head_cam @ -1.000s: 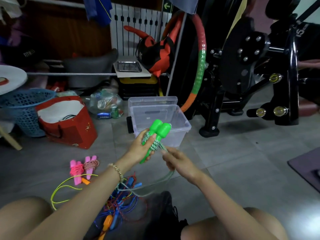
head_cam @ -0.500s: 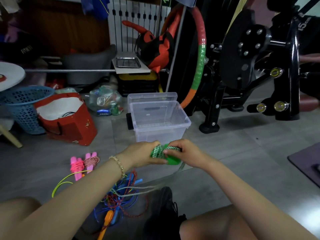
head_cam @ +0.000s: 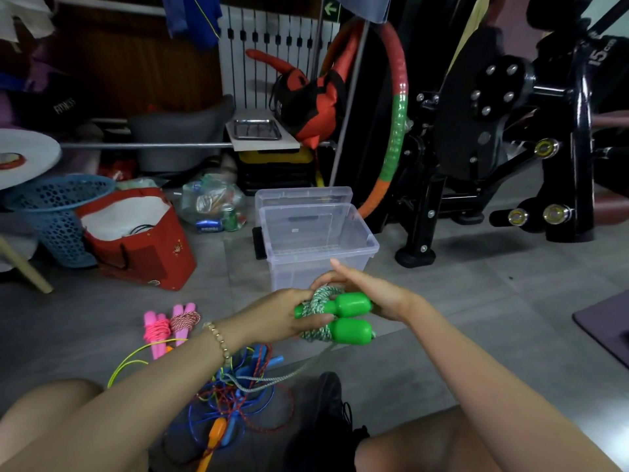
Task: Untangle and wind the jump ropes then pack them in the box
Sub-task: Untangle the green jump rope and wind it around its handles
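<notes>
I hold a green jump rope (head_cam: 347,330) over the floor, just in front of the clear plastic box (head_cam: 372,247). My left hand (head_cam: 279,318) grips its two green handles side by side, with speckled green-white cord wound around their thin ends. My right hand (head_cam: 377,294) is behind the handles' thick ends, index finger straight, the other fingers at the top loop of cord. The loose tail (head_cam: 292,371) trails down to a tangled pile of blue, red and orange ropes (head_cam: 235,403). Two wound pink-handled ropes (head_cam: 170,327) lie to the left.
The box's lid (head_cam: 303,194) stands behind it. A red bag (head_cam: 149,253) and a blue basket (head_cam: 58,206) are at the left, and a black weight machine (head_cam: 510,137) at the right. A yellow-green cord (head_cam: 129,362) curls on the floor. A black shoe (head_cam: 326,420) lies between my knees.
The handles went from upright in my left hand to lying sideways. My right hand came up from the cord below and carried another turn over the handles.
</notes>
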Available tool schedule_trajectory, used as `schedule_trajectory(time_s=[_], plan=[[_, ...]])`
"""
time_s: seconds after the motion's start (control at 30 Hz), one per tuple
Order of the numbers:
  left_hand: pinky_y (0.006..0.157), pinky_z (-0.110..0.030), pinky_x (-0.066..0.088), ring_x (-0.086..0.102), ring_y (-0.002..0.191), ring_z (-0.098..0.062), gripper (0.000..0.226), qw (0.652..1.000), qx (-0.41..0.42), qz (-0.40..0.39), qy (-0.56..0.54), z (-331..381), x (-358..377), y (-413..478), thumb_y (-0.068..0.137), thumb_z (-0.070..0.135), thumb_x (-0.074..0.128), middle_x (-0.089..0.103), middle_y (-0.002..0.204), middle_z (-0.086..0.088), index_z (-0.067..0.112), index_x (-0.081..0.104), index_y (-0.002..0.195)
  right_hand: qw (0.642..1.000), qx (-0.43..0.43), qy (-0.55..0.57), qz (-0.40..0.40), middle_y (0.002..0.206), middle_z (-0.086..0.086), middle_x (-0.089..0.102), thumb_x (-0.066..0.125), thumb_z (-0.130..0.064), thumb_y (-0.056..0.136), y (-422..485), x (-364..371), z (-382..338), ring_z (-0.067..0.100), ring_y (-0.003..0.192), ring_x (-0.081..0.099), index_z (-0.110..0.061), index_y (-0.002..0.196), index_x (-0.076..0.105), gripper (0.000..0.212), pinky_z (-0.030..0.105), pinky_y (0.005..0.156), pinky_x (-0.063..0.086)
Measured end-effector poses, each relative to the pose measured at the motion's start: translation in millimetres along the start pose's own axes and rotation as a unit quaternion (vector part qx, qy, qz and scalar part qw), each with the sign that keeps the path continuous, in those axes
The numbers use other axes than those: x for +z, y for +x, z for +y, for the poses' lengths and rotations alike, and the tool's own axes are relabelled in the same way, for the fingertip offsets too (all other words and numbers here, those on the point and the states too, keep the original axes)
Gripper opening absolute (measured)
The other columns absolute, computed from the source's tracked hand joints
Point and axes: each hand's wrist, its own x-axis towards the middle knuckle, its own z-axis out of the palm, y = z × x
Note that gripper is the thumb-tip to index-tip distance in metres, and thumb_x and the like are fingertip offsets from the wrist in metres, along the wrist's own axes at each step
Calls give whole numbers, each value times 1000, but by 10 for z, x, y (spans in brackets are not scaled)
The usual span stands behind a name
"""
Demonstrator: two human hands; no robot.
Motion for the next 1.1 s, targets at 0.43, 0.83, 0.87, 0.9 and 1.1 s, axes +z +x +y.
schedule_trajectory(time_s=[0.43,0.83,0.87,0.9,1.1], plan=[[40,-20,41,53,42,-7,42,924,-86,141,-344,188,192,164,96,40,43,59,65,0,43,29,136,982,-62,152,96,74,-7,43,35,-74,80,97,176,314,7,58,31,-22,118,54,68,21,56,30],[55,-30,49,66,61,-18,38,962,-150,204,-103,-60,143,251,91,53,47,66,77,-3,25,42,116,926,-55,-348,133,75,1,62,57,-25,93,-221,146,432,7,62,55,-6,97,65,22,25,63,44],[58,-31,50,67,63,-18,40,973,-144,178,-40,-73,134,232,90,58,43,68,77,-4,28,40,116,925,-57,-352,132,72,1,63,56,-26,93,-259,122,369,9,57,54,-6,92,66,22,27,60,44],[61,-33,51,67,65,-18,44,979,-136,149,17,-68,125,218,88,63,40,69,77,-5,30,39,116,930,-62,-335,136,64,-7,61,57,-25,93,-292,99,300,7,50,51,-9,87,66,20,25,54,44],[57,-29,39,59,78,-16,54,981,-72,20,177,145,59,213,78,74,46,66,92,1,30,43,110,944,-134,-274,129,53,-12,52,66,-21,87,-273,3,84,0,51,43,-17,69,64,19,18,53,35]])
